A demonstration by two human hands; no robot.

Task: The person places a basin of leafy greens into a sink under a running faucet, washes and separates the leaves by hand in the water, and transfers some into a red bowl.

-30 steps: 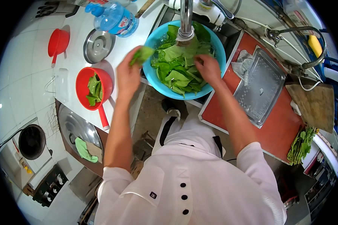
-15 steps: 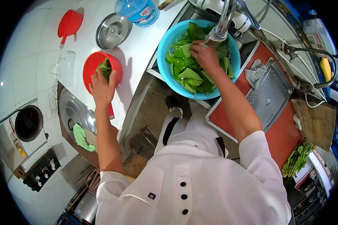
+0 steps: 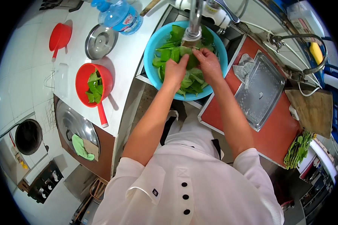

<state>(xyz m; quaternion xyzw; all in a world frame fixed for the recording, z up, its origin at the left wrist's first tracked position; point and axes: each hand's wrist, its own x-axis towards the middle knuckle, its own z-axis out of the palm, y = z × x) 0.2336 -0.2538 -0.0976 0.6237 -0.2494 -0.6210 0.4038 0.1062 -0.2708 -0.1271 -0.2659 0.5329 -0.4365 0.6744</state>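
Note:
Both hands are over a light-blue basin (image 3: 149, 56) in the sink, full of leafy greens (image 3: 193, 83). My left hand (image 3: 175, 71) pinches one edge of a green leaf (image 3: 190, 60), and my right hand (image 3: 209, 66) grips its other side with thumb and fingers. The leaf is held under the chrome faucet (image 3: 193, 32), from which water seems to run. To the left on the white counter stands a red scoop (image 3: 106, 80) with a handle, holding several pieces of leaf (image 3: 95, 89).
A second red scoop (image 3: 60, 36), a steel lid (image 3: 100, 42) and a blue-labelled water bottle (image 3: 128, 21) stand on the counter. On the red board to the right lie a metal tray (image 3: 264, 92) and a grey cloth (image 3: 245, 69). A bunch of greens (image 3: 298, 150) lies farther right.
My left hand has moved right from the red scoop to the basin, leaving leaf pieces behind. Both hands now hold a leaf between them. The view has shifted slightly.

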